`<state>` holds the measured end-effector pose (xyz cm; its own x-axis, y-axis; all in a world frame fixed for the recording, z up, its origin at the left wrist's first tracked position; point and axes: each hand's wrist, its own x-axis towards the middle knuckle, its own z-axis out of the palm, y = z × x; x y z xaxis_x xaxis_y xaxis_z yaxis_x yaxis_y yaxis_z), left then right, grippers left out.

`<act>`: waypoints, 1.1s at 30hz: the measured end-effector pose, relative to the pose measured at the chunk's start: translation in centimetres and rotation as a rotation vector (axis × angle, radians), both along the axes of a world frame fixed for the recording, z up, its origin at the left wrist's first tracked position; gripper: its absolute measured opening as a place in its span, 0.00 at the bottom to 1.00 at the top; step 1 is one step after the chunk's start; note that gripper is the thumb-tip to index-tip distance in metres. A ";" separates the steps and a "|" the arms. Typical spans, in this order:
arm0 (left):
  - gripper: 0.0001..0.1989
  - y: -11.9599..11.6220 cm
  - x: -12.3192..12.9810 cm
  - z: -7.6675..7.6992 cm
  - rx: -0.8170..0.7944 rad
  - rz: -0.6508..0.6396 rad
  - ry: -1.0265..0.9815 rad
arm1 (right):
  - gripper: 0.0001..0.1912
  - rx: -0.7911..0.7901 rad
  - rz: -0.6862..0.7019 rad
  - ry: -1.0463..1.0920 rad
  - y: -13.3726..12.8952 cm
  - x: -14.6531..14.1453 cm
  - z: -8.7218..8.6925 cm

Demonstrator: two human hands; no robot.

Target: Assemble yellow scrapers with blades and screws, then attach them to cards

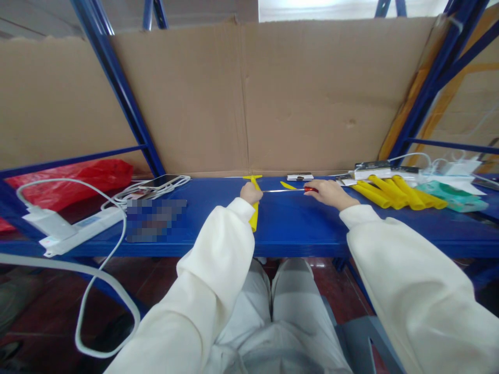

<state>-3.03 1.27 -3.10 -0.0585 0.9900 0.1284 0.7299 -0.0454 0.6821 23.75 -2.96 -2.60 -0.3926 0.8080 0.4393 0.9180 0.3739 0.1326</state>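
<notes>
My left hand [251, 193] is closed around a yellow T-topped plastic piece [253, 221]. Its narrow crossbar points toward the cardboard, and its wider end shows below my fingers. In my right hand [327, 192] is a screwdriver [311, 189] with a red handle, gripped near the desk surface. The thin metal shaft runs left to the yellow piece beside my left fingers; whether the tip touches it is hard to tell. Just behind the shaft lies a small flat yellow piece [287, 185].
Several yellow tubes [393, 192] lie at the right beside a green plastic bag [452, 196]. A small black-and-white item [300, 177] rests at the back. To the left are a white power strip [83, 228], cables, a phone [159, 182] and a red bag [78, 179]. Cardboard [195, 104] walls the blue desk.
</notes>
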 end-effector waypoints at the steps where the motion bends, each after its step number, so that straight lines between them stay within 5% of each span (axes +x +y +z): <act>1: 0.10 -0.1 0.0 0.1 -0.005 0.003 0.019 | 0.15 0.002 -0.010 -0.007 0.0 0.0 0.0; 9: 0.09 -0.9 0.3 0.7 -0.026 0.000 0.065 | 0.13 0.057 -0.159 -0.081 -0.6 -0.7 0.3; 17: 0.09 -0.9 0.2 0.7 -0.011 -0.010 0.066 | 0.14 0.012 0.013 -0.030 -0.3 -0.1 0.4; 33: 0.09 -0.4 0.1 0.4 -0.007 -0.015 0.050 | 0.09 -0.017 -0.087 -0.021 0.0 -0.3 -0.2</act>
<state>-2.98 0.85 -2.70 -0.0374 0.9917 0.1234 0.7621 -0.0516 0.6454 23.42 -2.96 -2.83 -0.3300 0.8465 0.4177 0.9440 0.2955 0.1468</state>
